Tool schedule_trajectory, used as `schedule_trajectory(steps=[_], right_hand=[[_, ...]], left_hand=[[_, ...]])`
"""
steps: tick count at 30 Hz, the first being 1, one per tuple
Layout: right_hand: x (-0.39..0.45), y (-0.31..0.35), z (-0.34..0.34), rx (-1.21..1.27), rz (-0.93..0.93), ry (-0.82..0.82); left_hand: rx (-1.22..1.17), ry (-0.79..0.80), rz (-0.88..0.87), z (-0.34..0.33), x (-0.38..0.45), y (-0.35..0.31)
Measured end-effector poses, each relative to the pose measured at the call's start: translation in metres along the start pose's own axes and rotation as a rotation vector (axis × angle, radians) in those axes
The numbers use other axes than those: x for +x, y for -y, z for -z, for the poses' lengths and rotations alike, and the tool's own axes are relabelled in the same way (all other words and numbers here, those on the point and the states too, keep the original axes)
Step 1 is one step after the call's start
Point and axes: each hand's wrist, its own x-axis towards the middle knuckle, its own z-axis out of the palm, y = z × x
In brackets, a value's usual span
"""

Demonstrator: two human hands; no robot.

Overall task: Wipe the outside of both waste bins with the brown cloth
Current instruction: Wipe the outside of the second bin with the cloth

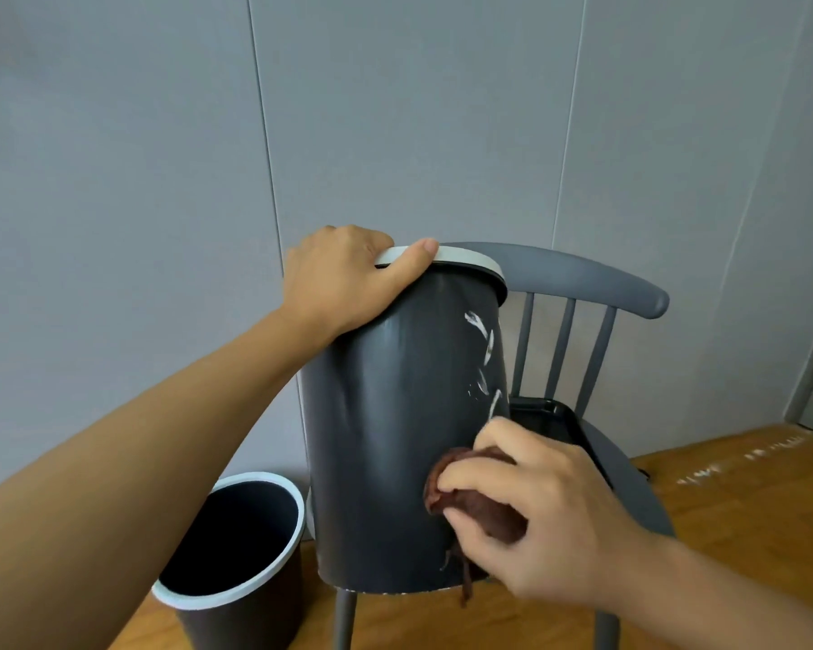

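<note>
Right hand (540, 513) bunches brown cloth (477, 499) against dark bin (386, 438), low on its right side. Left hand (343, 279) clamps bin's white rim (470, 262). Bin on grey chair (583, 283), white smears upper right. Second bin (235, 560) on floor, near left.

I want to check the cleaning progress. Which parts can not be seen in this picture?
- Held bin, head view: far side faces away; base hidden by its own wall.
- Floor bin: bottom cut off by the frame edge, left wall behind the left hand's forearm.
- Brown cloth: mostly covered by the right hand.
</note>
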Motion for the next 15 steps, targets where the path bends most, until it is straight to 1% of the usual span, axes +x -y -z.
schedule_trajectory(steps=[2,5,7,8,10,13,15], right_hand=[[0.023,-0.008,0.004,0.007,-0.053,-0.084],[0.07,-0.028,0.014,0.013,-0.189,-0.298],[0.089,-0.035,0.019,-0.003,-0.25,-0.339],[0.09,-0.035,0.019,-0.011,-0.258,-0.335],[0.074,-0.027,0.014,-0.022,-0.211,-0.277],[0.015,-0.004,0.001,0.022,-0.084,-0.095],[-0.018,0.008,-0.005,0.062,-0.053,0.004]], left_hand=[[0.006,0.004,-0.013,0.002,-0.001,-0.003],[0.014,0.02,-0.023,0.003,-0.003,-0.005],[0.015,0.021,-0.018,0.003,-0.003,-0.005],[0.012,0.022,-0.014,0.003,-0.002,-0.005],[0.007,0.031,0.004,0.003,-0.001,-0.002],[0.003,0.045,0.024,0.001,0.001,0.004],[-0.023,0.045,0.03,0.001,0.001,0.007]])
